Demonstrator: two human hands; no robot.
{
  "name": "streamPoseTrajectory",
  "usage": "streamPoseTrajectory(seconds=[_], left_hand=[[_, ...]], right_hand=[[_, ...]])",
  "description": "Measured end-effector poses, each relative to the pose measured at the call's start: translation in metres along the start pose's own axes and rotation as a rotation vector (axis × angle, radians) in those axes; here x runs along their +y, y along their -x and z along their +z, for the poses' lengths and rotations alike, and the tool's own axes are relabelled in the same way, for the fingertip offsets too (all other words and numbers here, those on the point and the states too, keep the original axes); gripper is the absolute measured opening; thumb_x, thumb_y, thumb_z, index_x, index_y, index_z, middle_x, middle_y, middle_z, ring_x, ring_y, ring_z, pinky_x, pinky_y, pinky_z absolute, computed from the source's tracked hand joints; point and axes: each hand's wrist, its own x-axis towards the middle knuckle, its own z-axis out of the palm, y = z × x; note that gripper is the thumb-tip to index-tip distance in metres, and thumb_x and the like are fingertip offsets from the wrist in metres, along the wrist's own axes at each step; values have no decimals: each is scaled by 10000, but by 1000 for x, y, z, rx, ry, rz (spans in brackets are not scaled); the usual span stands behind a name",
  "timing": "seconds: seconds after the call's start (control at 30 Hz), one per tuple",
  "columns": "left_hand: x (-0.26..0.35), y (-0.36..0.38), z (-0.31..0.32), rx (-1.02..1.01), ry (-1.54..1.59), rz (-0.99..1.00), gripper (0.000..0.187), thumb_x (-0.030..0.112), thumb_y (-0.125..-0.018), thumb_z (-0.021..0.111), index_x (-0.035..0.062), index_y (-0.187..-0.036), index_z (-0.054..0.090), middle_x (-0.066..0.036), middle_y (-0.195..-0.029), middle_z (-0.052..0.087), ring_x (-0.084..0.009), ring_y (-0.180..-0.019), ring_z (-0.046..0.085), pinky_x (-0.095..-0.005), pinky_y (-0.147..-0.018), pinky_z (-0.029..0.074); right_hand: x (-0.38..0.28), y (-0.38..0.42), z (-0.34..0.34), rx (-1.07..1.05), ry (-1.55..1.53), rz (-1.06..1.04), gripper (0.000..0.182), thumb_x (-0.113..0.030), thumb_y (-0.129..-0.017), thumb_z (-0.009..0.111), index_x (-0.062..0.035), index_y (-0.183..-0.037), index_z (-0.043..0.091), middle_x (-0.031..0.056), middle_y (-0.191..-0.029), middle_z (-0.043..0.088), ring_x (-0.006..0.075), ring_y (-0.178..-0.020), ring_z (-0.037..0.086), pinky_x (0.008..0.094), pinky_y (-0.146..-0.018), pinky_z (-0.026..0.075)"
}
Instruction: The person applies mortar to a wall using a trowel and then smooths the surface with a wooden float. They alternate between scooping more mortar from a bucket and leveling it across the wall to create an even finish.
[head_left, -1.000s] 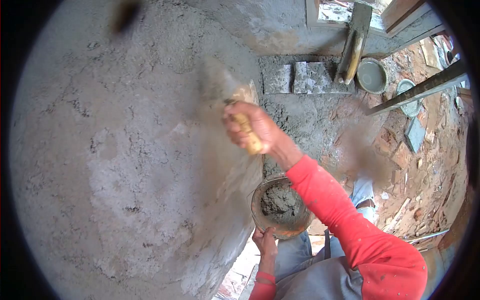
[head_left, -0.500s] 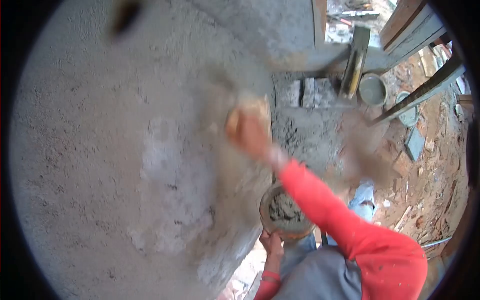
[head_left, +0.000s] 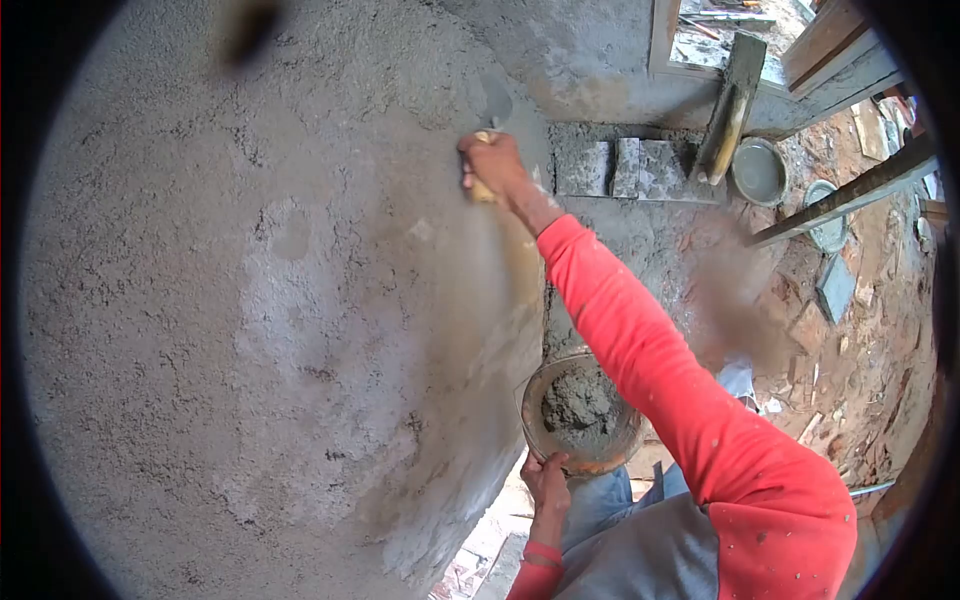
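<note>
My right hand (head_left: 492, 168) is closed round the yellowish handle of a trowel (head_left: 495, 100), whose grey blade lies against the rough plastered wall (head_left: 330, 300). The right arm is stretched out in its red sleeve. Lower down, my left hand (head_left: 547, 482) grips the rim of a round bowl (head_left: 535, 425) from below. Wet grey mortar (head_left: 582, 405) is heaped inside the bowl, which is held close to the wall and in front of my body.
Grey blocks (head_left: 640, 170) lie in a row by the far wall. A wooden float (head_left: 728, 115) leans there beside a round tub (head_left: 759, 172). A slanted post (head_left: 850, 200), another tub (head_left: 828, 218) and a square tile (head_left: 835, 288) are at right, over rubble-strewn ground.
My right hand has moved up and away along the wall with the trowel. My left hand still holds the bowl, nearly in the same place. The view has shifted slightly.
</note>
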Motion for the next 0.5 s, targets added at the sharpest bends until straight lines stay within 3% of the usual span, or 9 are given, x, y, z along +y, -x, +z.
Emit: streamPoseTrajectory(seconds=[0.1, 0.2, 0.37, 0.5], left_hand=[[15, 5, 5, 1, -38, 44, 489, -104, -812, 664, -24, -1291, 725, -69, -1200, 769, -182, -1061, 702, -318, -957, 544], [2, -1, -4, -9, -42, 108, 441, -84, -810, 648, 2, -1239, 705, -69, -1136, 744, -196, -1028, 710, -355, -850, 598], [-1, 5, -8, 69, -32, 101, 478, -101, -796, 643, 8, -1259, 685, -78, -1162, 738, -216, -995, 722, -350, -860, 602], [11, 17, 0, 74, 27, 107, 483, -115, -784, 640, 11, -1249, 679, -76, -1181, 731, -225, -1023, 721, -363, -896, 599]], right_hand=[[-41, 70, 45, -10, -31, -58, 207, -159, -1003, 655, -16, -855, 634, 66, -684, 625, 185, -490, 601, 372, -452, 487], [-76, 130, 75, -63, -111, -74, 221, -164, -1006, 656, -14, -848, 619, 65, -691, 621, 185, -487, 591, 375, -453, 486], [-128, 196, 107, -229, -263, -25, 230, -225, -1022, 646, -40, -889, 618, 45, -701, 593, 186, -468, 564, 371, -458, 485], [-150, 202, 69, -616, -708, 260, 220, -276, -1021, 664, -71, -949, 633, 13, -690, 583, 136, -460, 540, 323, -431, 488]])
